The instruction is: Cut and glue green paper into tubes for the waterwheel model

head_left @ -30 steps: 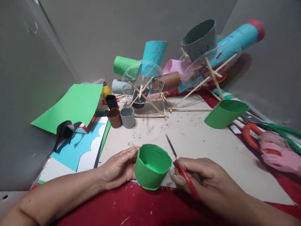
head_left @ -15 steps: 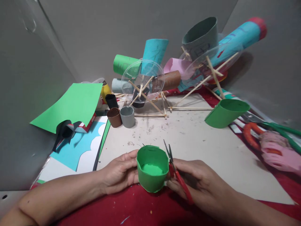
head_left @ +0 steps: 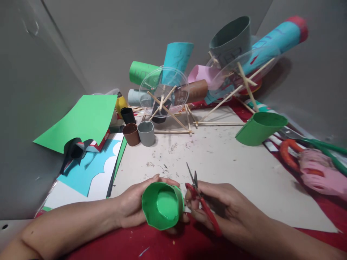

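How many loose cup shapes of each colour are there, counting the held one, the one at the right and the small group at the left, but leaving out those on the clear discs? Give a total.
Green: 2 (held cup, slanted cup at the right)
Brown: 1 (brown cup)
Grey: 1 (grey cup)
Black: 1 (black cup)
Total: 5

I record two hands, one left hand (head_left: 135, 206) and one right hand (head_left: 227, 206). Scissors: two pairs confirmed, the red-handled scissors (head_left: 208, 213) and the green-handled scissors (head_left: 322, 143); a single orange handle (head_left: 283, 155) I cannot assign. Small cups: four, namely one green cup (head_left: 148, 213), one black cup (head_left: 128, 116), one brown cup (head_left: 131, 136) and one grey cup (head_left: 146, 135). I note one green sheet (head_left: 84, 119), one yellow bottle (head_left: 121, 104) and one loose green tube (head_left: 253, 134). Clear lids (head_left: 154, 86): at least two. By the left one I count five coloured tubes (head_left: 177, 62); by the right one, overlap prevents my count.
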A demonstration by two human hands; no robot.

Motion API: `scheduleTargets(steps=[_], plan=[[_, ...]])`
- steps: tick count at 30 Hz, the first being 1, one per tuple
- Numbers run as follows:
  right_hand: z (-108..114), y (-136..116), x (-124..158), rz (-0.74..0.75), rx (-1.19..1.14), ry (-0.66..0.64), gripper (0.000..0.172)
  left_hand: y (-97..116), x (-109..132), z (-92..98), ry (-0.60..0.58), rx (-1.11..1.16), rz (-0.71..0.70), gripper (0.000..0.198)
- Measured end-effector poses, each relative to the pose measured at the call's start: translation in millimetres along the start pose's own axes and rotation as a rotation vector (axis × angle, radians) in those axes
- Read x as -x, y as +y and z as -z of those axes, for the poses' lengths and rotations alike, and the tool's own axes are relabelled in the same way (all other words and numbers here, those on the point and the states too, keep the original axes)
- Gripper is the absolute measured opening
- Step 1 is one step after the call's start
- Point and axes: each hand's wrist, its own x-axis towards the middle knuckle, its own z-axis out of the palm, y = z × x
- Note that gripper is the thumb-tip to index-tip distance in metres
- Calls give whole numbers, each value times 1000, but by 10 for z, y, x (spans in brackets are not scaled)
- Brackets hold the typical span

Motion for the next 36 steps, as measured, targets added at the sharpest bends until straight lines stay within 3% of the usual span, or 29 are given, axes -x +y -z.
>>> scheduleTargets(steps=[7,13,29,36], plan=[[8,11,7,2,27,40,35,48,30,-54,-29,-20,-118,28],[-7,38,18,76,109,33,38,72,53,-78,-2,-64,-175,26],[-6,11,31,5,411,-29,29,110,122,-125,-17,-136,-220,24],[-25,-6,50,-40,441,-58,25,76,108,-105,-34,-106,-248,23]])
